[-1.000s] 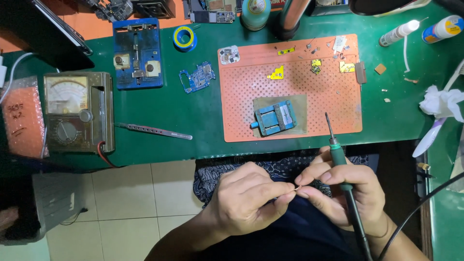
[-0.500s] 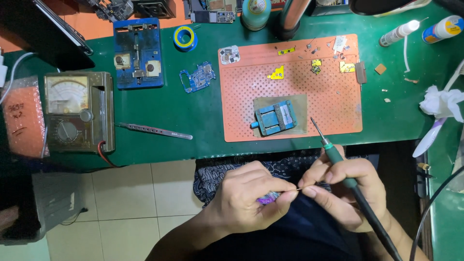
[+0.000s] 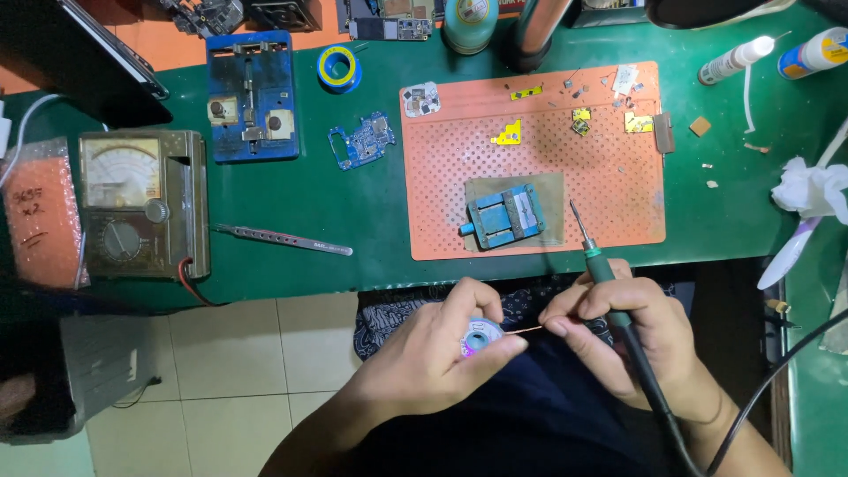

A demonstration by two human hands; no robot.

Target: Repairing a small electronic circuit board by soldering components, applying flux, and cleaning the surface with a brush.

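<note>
My left hand [image 3: 437, 358] holds a small round spool [image 3: 481, 336] of thin copper-coloured braid over my lap. My right hand [image 3: 632, 322] pinches the free end of the braid [image 3: 527, 330] between thumb and forefinger, and also grips a soldering iron [image 3: 609, 278] with a green collar and black handle. The iron's tip points up toward the orange perforated mat [image 3: 539, 150]. A small blue board holder [image 3: 503, 216] lies on that mat, just left of the tip.
On the green bench sit an analogue meter [image 3: 141, 203], a blue fixture [image 3: 252, 97], a small blue circuit board [image 3: 362, 141], tweezers [image 3: 283, 238], a yellow-blue tape roll [image 3: 338, 68], bottles [image 3: 733, 57] and crumpled tissue [image 3: 813, 190]. Small chips lie scattered along the mat's top.
The hands have drawn slightly apart, pulling a short length of braid out of the spool. The soldering iron has tilted, its tip swinging a little left.
</note>
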